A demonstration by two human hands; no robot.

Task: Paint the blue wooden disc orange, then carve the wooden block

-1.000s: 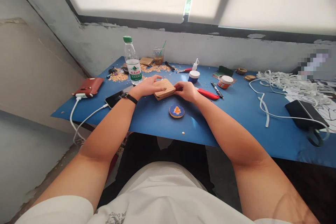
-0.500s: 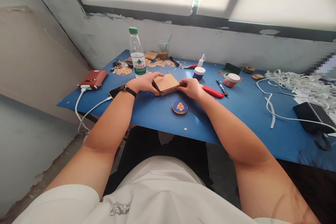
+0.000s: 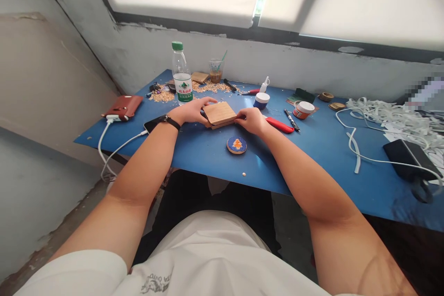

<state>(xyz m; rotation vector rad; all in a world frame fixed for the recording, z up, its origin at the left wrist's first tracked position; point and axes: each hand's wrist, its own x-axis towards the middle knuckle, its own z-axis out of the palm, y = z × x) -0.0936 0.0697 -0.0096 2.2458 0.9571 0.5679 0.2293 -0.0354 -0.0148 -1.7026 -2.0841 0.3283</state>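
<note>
A square wooden box [image 3: 220,114], flat and light brown, is held between both hands just above the blue table [image 3: 204,152]. My left hand [image 3: 195,111] grips its left side, thumb and fingers wrapped round the edge. The fingertips of my right hand [image 3: 250,119] pinch its right corner. A dark gap shows along the left edge between its upper and lower layers. Nearer to me lies a round wooden disc [image 3: 237,145], painted blue with an orange tree shape. Beside my right hand rests a red-handled tool [image 3: 280,125].
A water bottle [image 3: 182,78] stands behind my left hand, wood chips [image 3: 163,95] around it. Further back is a plastic cup [image 3: 215,71]. Paint jars [image 3: 262,100] and a pen [image 3: 292,120] lie right of centre. White strips [image 3: 378,113] and a black box [image 3: 411,159] sit far right.
The view has tilted slightly upward, so the table things appear a little lower. Both hands keep their hold on the wooden box, which has hardly moved.
</note>
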